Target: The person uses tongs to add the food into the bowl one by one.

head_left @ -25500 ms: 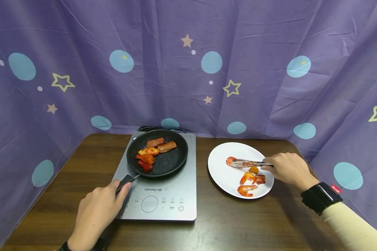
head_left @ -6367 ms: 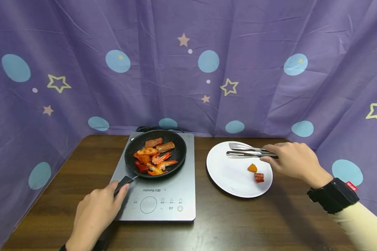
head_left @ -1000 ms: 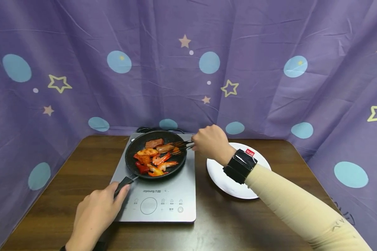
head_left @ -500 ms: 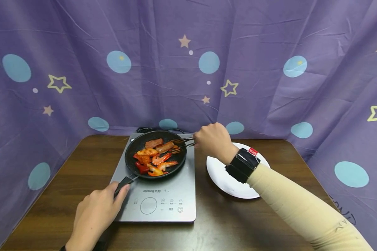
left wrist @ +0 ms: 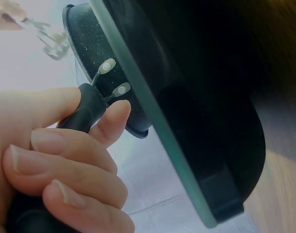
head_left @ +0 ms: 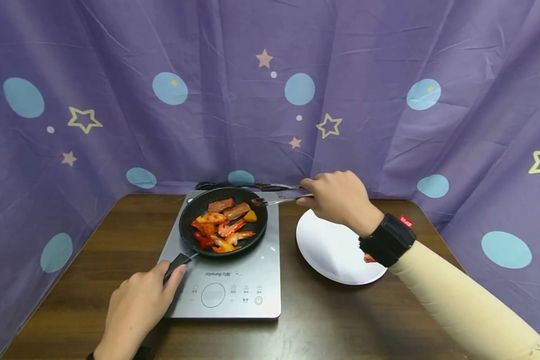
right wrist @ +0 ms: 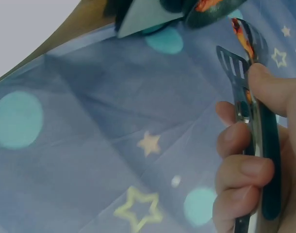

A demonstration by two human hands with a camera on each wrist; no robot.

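My left hand [head_left: 137, 300] grips the black handle [head_left: 178, 265] of a frying pan [head_left: 257, 233]; in the left wrist view its fingers wrap the handle [left wrist: 85, 109]. In the pan lie two brown meat strips [head_left: 236, 211], orange-red wing-like pieces [head_left: 210, 218], a dark red piece [head_left: 202, 240], shrimp [head_left: 230, 228] and a small yellow-orange nugget [head_left: 250, 216]. My right hand [head_left: 337, 197] holds metal tongs [head_left: 288, 199] over the pan's right rim. The tongs' ends stand apart, nothing between them. In the right wrist view, fingers and thumb curl round the tongs [right wrist: 270, 170].
The pan stands on a silver induction cooker [head_left: 263, 270] with a black cable [head_left: 202, 186] behind it. To the right is a white plate [head_left: 324, 250], bearing a reddish meat piece [head_left: 369, 258] partly hidden by the wrist. A purple curtain [head_left: 234, 110] hangs behind the wooden table [head_left: 310, 320].
The tongs have spread and moved up and right, leaving the yellow-orange nugget in the pan. Over the longer span, shrimp went from plate to pan. My left hand keeps its grip.
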